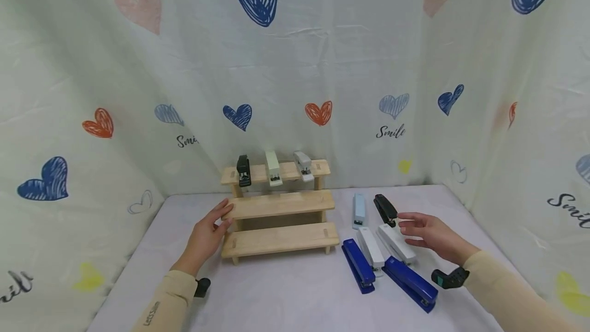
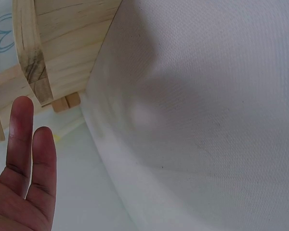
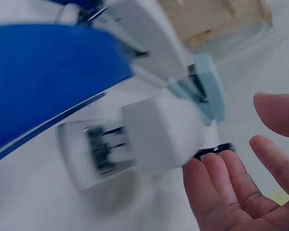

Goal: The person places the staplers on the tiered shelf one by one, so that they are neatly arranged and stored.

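Note:
My left hand (image 1: 208, 235) rests at the left end of a three-step wooden rack (image 1: 282, 205), touching its middle shelf; its fingers look straight in the left wrist view. My right hand (image 1: 428, 233) hovers, fingers loosely extended, beside a black stapler (image 1: 385, 209) at the right. It holds nothing. Around it on the table lie a light blue stapler (image 1: 359, 210), two white staplers (image 1: 370, 247) and two blue staplers (image 1: 410, 282). On the rack's top shelf stand a black stapler (image 1: 243, 170), a pale green stapler (image 1: 273, 168) and a grey stapler (image 1: 303, 165).
A white cloth covers the table (image 1: 276, 296). Behind and at both sides hangs a pale curtain (image 1: 295, 65) printed with hearts. The rack's lower shelf (image 1: 281, 240) faces the front, left of the loose staplers.

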The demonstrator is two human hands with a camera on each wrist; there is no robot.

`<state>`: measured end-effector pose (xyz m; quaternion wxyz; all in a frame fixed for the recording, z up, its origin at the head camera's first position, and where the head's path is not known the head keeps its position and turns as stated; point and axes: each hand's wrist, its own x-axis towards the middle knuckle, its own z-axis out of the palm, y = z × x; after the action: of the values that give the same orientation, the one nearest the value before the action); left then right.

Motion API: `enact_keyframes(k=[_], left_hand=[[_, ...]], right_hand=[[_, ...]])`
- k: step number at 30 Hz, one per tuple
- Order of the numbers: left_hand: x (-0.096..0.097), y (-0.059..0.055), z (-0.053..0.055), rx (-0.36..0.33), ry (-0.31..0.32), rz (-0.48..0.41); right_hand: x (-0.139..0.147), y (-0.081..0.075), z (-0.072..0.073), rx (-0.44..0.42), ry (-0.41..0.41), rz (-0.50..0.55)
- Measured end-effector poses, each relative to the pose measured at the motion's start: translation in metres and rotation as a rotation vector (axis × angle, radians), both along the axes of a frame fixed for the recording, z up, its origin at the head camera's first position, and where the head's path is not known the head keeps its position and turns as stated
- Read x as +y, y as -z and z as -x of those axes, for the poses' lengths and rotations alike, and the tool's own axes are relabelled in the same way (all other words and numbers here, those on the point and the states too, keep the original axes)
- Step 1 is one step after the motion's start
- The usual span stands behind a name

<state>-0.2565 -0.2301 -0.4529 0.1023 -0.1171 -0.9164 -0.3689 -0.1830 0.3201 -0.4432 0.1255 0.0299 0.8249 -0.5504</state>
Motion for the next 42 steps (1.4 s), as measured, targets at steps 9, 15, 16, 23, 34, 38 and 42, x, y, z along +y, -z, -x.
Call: enact_keyframes(k=[9,15,16,23,34,38,42], left_hand=[[0.001,-0.001,0.001,-0.009,0.001,0.011],[0.001,0.000,0.000,0.010,-0.003,0.002],[0.001,0.000,0.000,0.010,-0.002,0.003],[0.001,0.001,-0.001,0.005,0.000,-0.009],[0.000,0.000,-0.001,-0.007,-0.004,-0.016],[0.000,0.000,-0.001,-0.007,-0.001,-0.021],[0.000,0.001,-0.001,-0.013,-0.001,-0.026]], right_hand=[[-0.003,0.018,-0.008,-0.098,-0.007,-0.077],[0.001,0.018,-0.007,-0.127,-0.048,-0.055],[0.002,0.018,-0.008,-0.136,-0.061,-0.039],[0.009,0.018,-0.012,-0.161,-0.131,0.059],[0.011,0.022,-0.011,-0.163,-0.144,0.098],[0.013,0.025,-0.010,-0.166,-0.139,0.106],[0.014,0.027,-0.010,-0.165,-0.139,0.110]])
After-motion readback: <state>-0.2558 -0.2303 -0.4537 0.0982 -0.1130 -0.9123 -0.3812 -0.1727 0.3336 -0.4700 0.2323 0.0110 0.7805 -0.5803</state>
